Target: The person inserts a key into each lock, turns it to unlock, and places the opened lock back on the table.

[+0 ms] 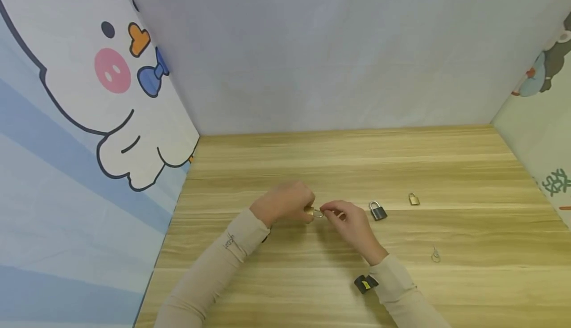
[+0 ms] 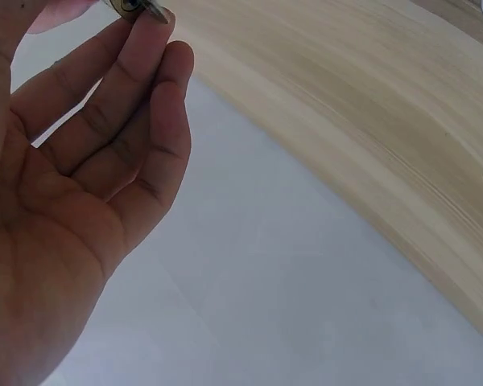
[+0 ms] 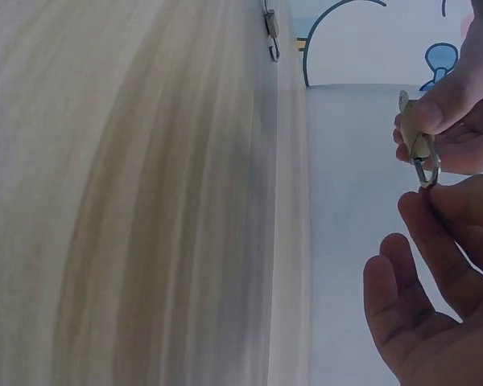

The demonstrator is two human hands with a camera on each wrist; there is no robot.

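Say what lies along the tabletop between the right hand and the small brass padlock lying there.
In the head view, a dark padlock lies between the right hand and brass padlock.

No wording can be read with certainty. Dark script (image 1: 229, 241) on the left sleeve (image 1: 205, 271) is too small to make out; a green sign (image 1: 556, 182) like a written character marks the right wall (image 1: 537, 125), too blurred to read.

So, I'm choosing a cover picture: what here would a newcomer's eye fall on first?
Likely the big white cartoon bird on the left wall. Next, over the wooden table, the left hand grips a brass-coloured padlock while the right hand pinches its shackle.
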